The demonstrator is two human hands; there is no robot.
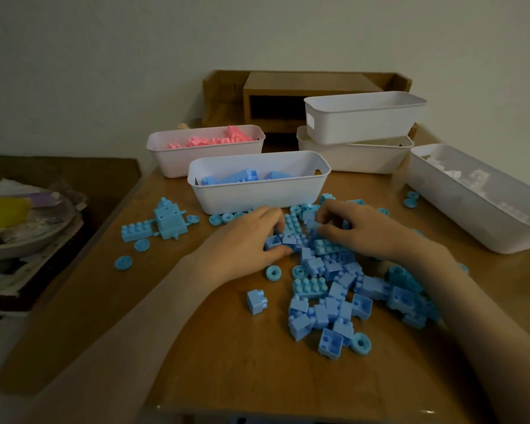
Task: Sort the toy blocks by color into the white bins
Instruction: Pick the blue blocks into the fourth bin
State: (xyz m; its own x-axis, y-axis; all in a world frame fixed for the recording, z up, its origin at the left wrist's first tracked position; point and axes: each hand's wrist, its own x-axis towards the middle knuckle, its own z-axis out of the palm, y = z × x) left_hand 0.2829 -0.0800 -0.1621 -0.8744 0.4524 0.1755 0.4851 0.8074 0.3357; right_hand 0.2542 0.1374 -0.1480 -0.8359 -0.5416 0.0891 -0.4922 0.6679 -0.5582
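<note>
A heap of blue toy blocks point(334, 289) lies on the wooden table point(214, 347), spreading from the middle toward the right. My left hand point(245, 240) and my right hand point(361, 231) rest on the heap's far end, fingers curled around blue blocks between them. Just behind my hands stands a white bin point(257, 191) holding a few blue blocks. A second white bin point(205, 157) further back left holds pink blocks. A bin point(478, 209) at the right holds white blocks. Loose blue wheels and a blue assembled piece point(169, 221) lie at the left.
Two more white bins point(364, 123) are stacked at the back right, in front of a wooden shelf box point(276, 96). A plate with clutter point(19, 218) sits on a lower surface to the left. The wall is close behind.
</note>
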